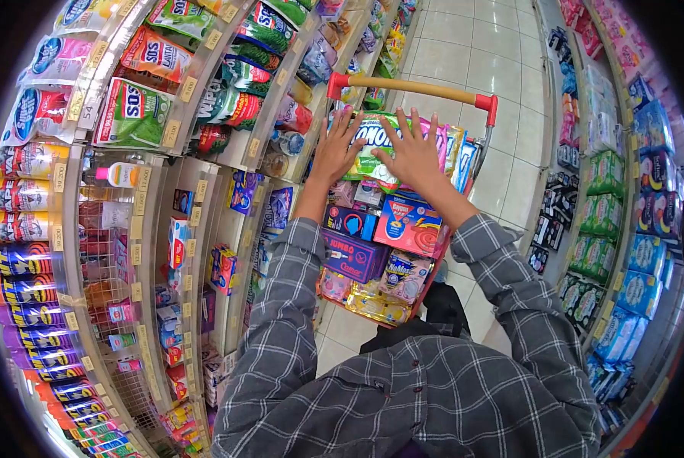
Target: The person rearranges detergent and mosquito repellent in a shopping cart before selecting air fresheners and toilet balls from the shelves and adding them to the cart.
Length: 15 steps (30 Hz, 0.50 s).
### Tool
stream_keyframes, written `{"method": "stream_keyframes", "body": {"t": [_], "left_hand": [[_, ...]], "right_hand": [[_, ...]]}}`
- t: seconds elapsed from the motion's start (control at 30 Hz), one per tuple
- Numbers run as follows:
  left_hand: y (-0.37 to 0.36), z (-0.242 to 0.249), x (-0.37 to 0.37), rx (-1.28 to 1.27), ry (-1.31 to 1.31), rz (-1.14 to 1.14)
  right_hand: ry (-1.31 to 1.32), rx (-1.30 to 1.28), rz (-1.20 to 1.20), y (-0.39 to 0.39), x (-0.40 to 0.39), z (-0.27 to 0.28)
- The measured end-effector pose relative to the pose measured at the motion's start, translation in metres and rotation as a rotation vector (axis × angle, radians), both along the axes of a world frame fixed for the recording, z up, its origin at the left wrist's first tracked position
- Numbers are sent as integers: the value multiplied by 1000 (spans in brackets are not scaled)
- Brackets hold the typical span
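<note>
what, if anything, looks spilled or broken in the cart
Nothing stands out: no spill or torn pack shows in the cart. The left hand and right hand cover parts of the green bag, so I can't check those.

I can see the left arm [277,298] and right arm [510,282] stretched forward, sleeve cuffs [483,237] folded back to bare the wrists. The left hand [336,149] lies palm down toward eleven o'clock from the chest, the right hand [416,156] likewise at twelve, a small gap between them. Both have fingers spread, the right thumb angled toward ten.
</note>
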<state>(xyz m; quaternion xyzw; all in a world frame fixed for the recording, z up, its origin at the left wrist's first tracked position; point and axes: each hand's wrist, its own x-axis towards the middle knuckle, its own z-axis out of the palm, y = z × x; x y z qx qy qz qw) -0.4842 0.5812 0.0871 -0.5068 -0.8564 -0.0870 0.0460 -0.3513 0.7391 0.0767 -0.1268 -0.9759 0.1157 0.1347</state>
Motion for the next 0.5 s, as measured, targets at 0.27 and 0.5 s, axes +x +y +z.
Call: {"method": "stream_keyframes", "body": {"t": [0.27,0.5], "left_hand": [[-4,-12,27,152,-162,65],[-7,-15,32,116,-102,164]], "right_hand": [[200,-58,47,-26,-4,-16],[92,-41,33,-8,5,-12]]}}
